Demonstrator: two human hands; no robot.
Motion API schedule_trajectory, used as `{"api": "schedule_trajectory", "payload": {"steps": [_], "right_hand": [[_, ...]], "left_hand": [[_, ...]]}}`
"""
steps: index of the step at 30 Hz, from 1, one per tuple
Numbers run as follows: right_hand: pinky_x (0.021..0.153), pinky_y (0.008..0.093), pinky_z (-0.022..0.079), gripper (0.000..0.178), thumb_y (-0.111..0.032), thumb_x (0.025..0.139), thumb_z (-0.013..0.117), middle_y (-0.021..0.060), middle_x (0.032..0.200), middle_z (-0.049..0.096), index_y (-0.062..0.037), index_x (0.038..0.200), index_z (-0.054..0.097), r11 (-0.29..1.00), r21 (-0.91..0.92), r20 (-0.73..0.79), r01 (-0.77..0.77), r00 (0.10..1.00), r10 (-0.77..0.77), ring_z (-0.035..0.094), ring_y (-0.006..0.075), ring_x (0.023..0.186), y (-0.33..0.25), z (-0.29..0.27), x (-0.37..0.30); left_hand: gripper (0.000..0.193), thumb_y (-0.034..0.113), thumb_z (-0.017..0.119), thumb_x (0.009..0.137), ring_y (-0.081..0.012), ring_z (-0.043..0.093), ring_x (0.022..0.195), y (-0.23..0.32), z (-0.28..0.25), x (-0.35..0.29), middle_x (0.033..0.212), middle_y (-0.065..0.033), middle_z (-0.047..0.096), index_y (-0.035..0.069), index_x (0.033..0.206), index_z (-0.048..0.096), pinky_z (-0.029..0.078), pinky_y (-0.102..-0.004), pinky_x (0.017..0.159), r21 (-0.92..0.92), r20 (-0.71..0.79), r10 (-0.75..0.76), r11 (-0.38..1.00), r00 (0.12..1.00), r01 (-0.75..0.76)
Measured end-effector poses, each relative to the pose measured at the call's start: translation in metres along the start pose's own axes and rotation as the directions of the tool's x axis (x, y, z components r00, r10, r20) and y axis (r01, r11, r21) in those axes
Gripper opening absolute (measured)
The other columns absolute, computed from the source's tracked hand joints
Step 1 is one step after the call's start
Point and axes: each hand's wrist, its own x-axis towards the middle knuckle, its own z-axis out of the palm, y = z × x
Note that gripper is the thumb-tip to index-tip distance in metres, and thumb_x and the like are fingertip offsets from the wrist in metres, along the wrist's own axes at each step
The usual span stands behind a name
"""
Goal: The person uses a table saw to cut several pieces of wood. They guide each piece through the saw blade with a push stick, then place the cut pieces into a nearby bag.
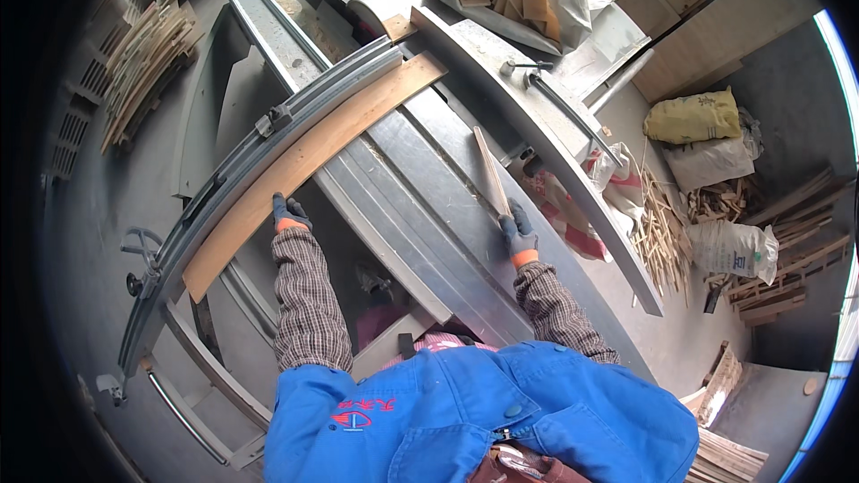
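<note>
My left hand (291, 213) gripped a long board (331, 134) beside the metal fence (237, 154), my right hand (518, 233) a thin strip (490, 174) over the bench (420, 206); the strip seemed already cut, the board left to do.

A grey floor (98, 237) carries a stack of wood strips (148, 76) on the left and, on the right, a yellow sack (692, 117), a white sack (735, 252) and scattered sticks (662, 241), with bright light (845, 80) along the far right edge.
</note>
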Motion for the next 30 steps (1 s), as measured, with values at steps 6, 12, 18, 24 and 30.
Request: {"api": "schedule_trajectory", "payload": {"steps": [6,12,18,24,30], "right_hand": [[0.085,0.0290,0.046,0.052,-0.030,0.092,0.067,0.0062,0.111,0.066,-0.0136,0.141,0.058,0.987,0.072,0.092,-0.140,0.987,0.134,0.059,0.0155,0.099,-0.035,0.042,0.066],[0.058,0.0255,0.044,0.053,-0.031,0.091,0.070,-0.0020,0.085,0.067,-0.0203,0.141,0.059,0.989,0.097,0.090,-0.108,0.991,0.099,0.050,0.0068,0.064,-0.059,0.056,0.155],[0.056,0.0244,0.042,0.049,-0.024,0.090,0.070,-0.0028,0.083,0.066,-0.0174,0.138,0.063,0.980,0.063,0.106,-0.188,0.978,0.181,0.050,0.0058,0.061,-0.077,0.067,0.173],[0.060,0.0256,0.044,0.050,-0.026,0.090,0.070,-0.0013,0.084,0.068,-0.0188,0.139,0.062,0.987,0.052,0.108,-0.154,0.983,0.148,0.050,0.0068,0.062,-0.086,0.075,0.197],[0.056,0.0246,0.042,0.050,-0.027,0.088,0.071,-0.0024,0.080,0.066,-0.0175,0.137,0.064,0.997,-0.047,0.057,-0.068,0.996,0.070,0.050,0.0062,0.061,-0.095,0.096,0.219]], "left_hand": [[0.027,0.027,0.085,0.083,-0.0086,0.060,0.061,-0.008,0.025,-0.019,0.076,0.0001,0.064,0.011,0.094,0.066,0.054,-0.0159,0.048,-0.026,-0.085,-0.056,0.998,0.995,0.054],[0.026,0.027,0.083,0.084,-0.0099,0.063,0.063,-0.020,0.042,-0.028,0.078,-0.0004,0.066,0.010,0.093,0.066,0.057,-0.0169,0.051,0.028,-0.088,-0.040,0.999,0.995,0.043],[0.026,0.025,0.083,0.084,-0.0107,0.065,0.070,-0.015,0.039,-0.006,0.083,-0.0023,0.068,0.010,0.096,0.067,0.058,-0.0174,0.054,-0.009,-0.020,-0.046,0.999,0.999,0.046],[0.029,0.026,0.084,0.083,-0.0119,0.064,0.070,-0.013,0.057,0.008,0.084,-0.0028,0.068,0.009,0.097,0.067,0.058,-0.0171,0.055,0.017,-0.032,0.033,0.999,0.999,-0.032],[0.029,0.027,0.084,0.083,-0.0113,0.065,0.070,0.004,0.084,0.015,0.085,-0.0023,0.069,0.011,0.100,0.066,0.059,-0.0180,0.056,0.068,-0.064,0.026,0.997,0.998,-0.021]]}}
